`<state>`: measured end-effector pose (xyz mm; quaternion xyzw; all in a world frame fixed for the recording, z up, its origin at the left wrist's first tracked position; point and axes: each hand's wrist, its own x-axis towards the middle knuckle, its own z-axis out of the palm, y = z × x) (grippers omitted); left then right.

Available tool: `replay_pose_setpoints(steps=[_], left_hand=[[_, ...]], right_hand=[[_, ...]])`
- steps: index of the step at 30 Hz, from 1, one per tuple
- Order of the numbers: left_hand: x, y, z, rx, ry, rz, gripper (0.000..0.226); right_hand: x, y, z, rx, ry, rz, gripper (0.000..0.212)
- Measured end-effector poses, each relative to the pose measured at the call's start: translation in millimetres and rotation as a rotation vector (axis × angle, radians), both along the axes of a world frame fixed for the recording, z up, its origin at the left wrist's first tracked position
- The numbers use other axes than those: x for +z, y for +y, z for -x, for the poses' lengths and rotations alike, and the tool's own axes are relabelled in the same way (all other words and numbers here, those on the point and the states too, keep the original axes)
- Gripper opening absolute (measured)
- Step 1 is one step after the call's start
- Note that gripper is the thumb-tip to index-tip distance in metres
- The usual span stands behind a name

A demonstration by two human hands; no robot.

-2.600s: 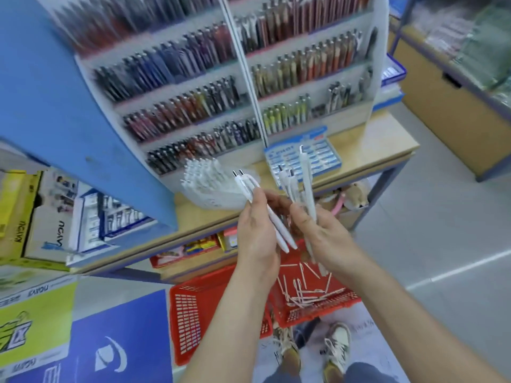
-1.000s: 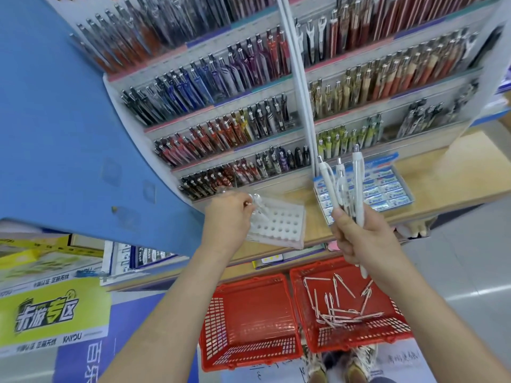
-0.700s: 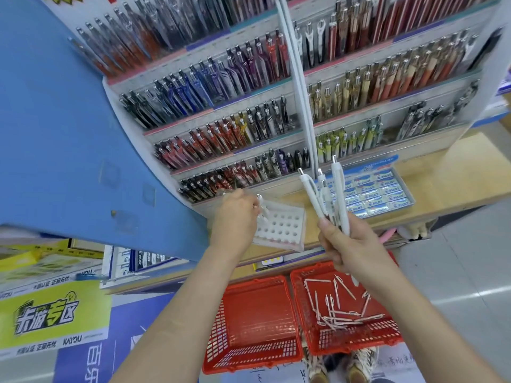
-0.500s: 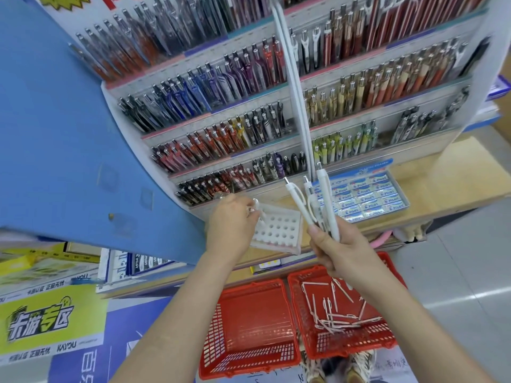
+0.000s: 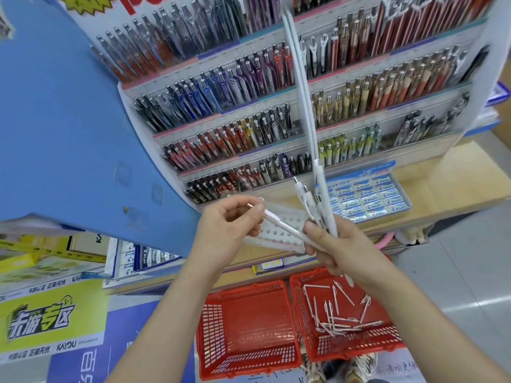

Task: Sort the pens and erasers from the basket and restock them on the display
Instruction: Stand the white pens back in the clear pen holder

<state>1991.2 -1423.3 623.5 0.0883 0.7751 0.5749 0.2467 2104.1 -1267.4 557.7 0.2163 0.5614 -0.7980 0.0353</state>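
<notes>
My right hand (image 5: 336, 241) grips a bunch of white pens (image 5: 318, 200) that point up in front of the display. My left hand (image 5: 229, 228) pinches the top end of one white pen (image 5: 282, 225) whose lower end still lies in my right hand's grip. Behind both hands a white perforated pen holder tray (image 5: 287, 219) rests on the wooden shelf (image 5: 448, 178). On the floor the right red basket (image 5: 307, 335) holds several loose white pens (image 5: 340, 313). The left red basket (image 5: 246, 327) is empty. A tray of Pilot erasers (image 5: 367, 197) sits on the shelf to the right.
A tiered pen display (image 5: 276, 111) full of coloured pens rises behind the shelf, split by a white divider (image 5: 301, 89). A big blue panel (image 5: 55, 120) juts out at left. Boxed stationery (image 5: 143, 258) lies under it. My shoes (image 5: 356, 366) stand by the baskets.
My left hand has left the white holder tray and come across to my right hand, where it now pinches one pen from the bunch. The right hand with the bunch has shifted left.
</notes>
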Motion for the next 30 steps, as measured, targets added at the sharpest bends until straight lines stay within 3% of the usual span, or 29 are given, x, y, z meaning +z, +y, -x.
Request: replay_pose_setpoints(steps=[9,13,19,25,30], left_hand=[[-2,-20,7,0.159,-0.061,0.038,0.008],[-3,-35,22,0.200,0.202,0.244,0.012],[-15,-41,28,-0.017,0.600,0.624,0.008],[-36,-38,33,-0.181,0.814,0.773,0.008],[-47,-39,38,-0.210,0.845,0.810,0.009]], right_hand=[[-4,-12,14,0.030,0.117,-0.315,0.009],[-28,-5,13,-0.061,-0.009,-0.467,0.015],[-61,-4,11,0.036,-0.100,-0.548,0.015],[-77,-20,7,0.003,-0.050,-0.515,0.007],[-84,-34,8,-0.013,-0.090,-0.521,0.008]])
